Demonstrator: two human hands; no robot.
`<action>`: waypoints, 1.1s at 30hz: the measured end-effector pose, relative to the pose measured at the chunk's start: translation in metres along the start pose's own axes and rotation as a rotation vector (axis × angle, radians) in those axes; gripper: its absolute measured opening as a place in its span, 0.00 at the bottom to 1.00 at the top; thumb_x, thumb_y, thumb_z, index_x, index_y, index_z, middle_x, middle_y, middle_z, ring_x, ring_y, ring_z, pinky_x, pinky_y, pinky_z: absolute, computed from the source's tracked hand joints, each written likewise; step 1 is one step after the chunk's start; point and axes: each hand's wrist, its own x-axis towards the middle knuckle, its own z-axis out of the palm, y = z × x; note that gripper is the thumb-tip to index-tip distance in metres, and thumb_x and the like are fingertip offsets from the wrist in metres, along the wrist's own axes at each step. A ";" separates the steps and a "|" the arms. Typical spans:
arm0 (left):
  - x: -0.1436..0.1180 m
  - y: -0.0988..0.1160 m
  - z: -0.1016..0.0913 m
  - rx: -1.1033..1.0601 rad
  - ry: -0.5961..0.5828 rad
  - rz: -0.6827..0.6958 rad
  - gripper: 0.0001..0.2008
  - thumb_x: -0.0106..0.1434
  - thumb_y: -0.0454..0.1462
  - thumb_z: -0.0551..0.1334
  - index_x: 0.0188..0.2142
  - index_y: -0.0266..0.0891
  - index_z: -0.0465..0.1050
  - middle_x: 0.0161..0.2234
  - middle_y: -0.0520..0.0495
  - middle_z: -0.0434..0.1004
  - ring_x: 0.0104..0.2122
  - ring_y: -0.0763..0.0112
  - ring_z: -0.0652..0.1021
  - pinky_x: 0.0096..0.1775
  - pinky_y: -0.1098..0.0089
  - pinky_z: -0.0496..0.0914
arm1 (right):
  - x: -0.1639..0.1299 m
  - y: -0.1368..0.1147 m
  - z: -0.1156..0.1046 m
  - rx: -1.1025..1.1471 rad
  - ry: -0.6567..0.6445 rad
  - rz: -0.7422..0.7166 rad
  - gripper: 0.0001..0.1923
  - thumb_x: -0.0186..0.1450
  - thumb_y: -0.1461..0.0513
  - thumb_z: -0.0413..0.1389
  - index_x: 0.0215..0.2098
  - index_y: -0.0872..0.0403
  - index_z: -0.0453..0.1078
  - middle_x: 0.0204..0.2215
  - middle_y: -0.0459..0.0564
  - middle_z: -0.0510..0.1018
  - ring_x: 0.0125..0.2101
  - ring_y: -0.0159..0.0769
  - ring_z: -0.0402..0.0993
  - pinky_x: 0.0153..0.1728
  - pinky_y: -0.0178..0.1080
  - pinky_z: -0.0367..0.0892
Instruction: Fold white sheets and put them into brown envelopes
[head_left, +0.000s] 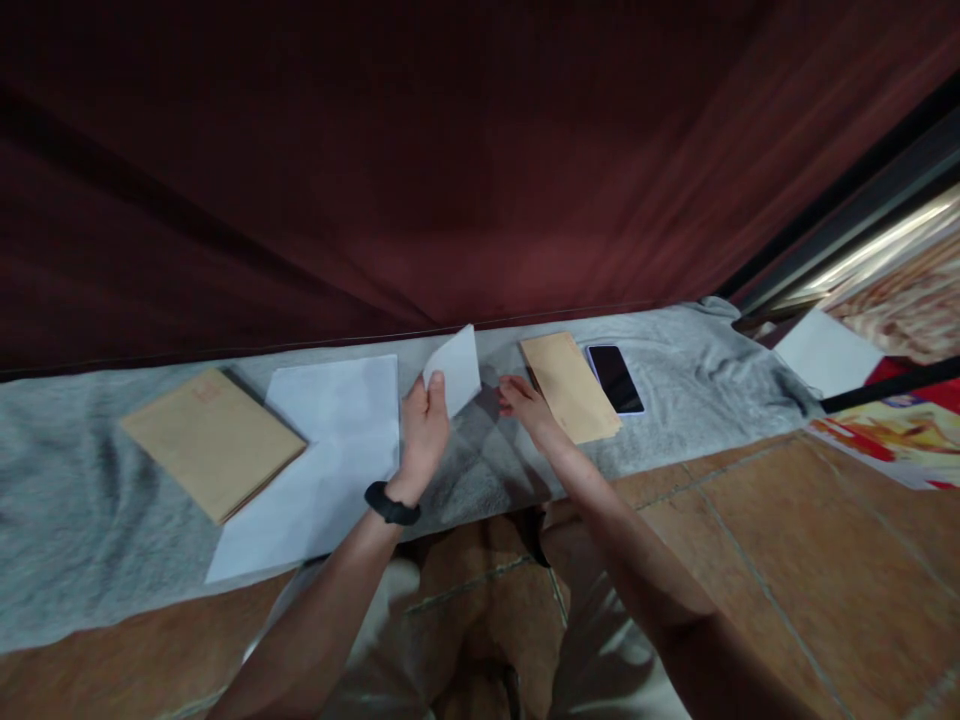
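My left hand (426, 425), with a dark band at the wrist, grips a folded sheet of white paper (459, 368) between thumb and fingers, raised over the grey cloth. Close by on the right is my right hand (525, 405), its fingers apart with nothing in them. It is beside the left edge of some brown envelopes (574, 385); whether it touches them I cannot tell. Large white sheets (337, 450) lie left of my left hand. On their left corner rests another stack of brown envelopes (214, 440).
A phone (616, 378) with a dark screen lies right of the right-hand envelopes. Everything sits on a narrow grey cloth (690, 370) along a dark red curtain (480, 180). Brown floor tiles (750, 560) are in front. A black bar (892, 385) and colourful printed packaging (907, 435) stand at far right.
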 end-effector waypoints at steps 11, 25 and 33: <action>0.000 -0.012 0.010 -0.884 0.141 -0.578 0.05 0.65 0.36 0.64 0.40 0.40 0.73 0.39 0.48 0.83 0.39 0.70 0.82 0.45 0.69 0.76 | -0.005 0.010 0.008 0.250 -0.220 0.124 0.13 0.55 0.57 0.66 0.35 0.53 0.73 0.28 0.46 0.80 0.26 0.33 0.76 0.32 0.38 0.76; 0.001 -0.046 -0.025 -0.288 -0.155 -0.531 0.18 0.44 0.39 0.72 0.36 0.38 0.76 0.28 0.52 0.80 0.27 0.70 0.77 0.27 0.73 0.66 | 0.019 0.020 -0.012 -0.220 -0.012 -0.040 0.08 0.53 0.56 0.57 0.26 0.52 0.69 0.19 0.39 0.69 0.22 0.30 0.66 0.23 0.31 0.61; -0.005 -0.044 -0.030 0.181 -0.313 -0.389 0.24 0.50 0.34 0.68 0.48 0.40 0.71 0.20 0.57 0.75 0.21 0.66 0.76 0.28 0.69 0.67 | 0.024 0.023 -0.016 -0.562 0.070 -0.237 0.05 0.60 0.60 0.56 0.33 0.50 0.73 0.26 0.42 0.74 0.31 0.34 0.70 0.36 0.34 0.66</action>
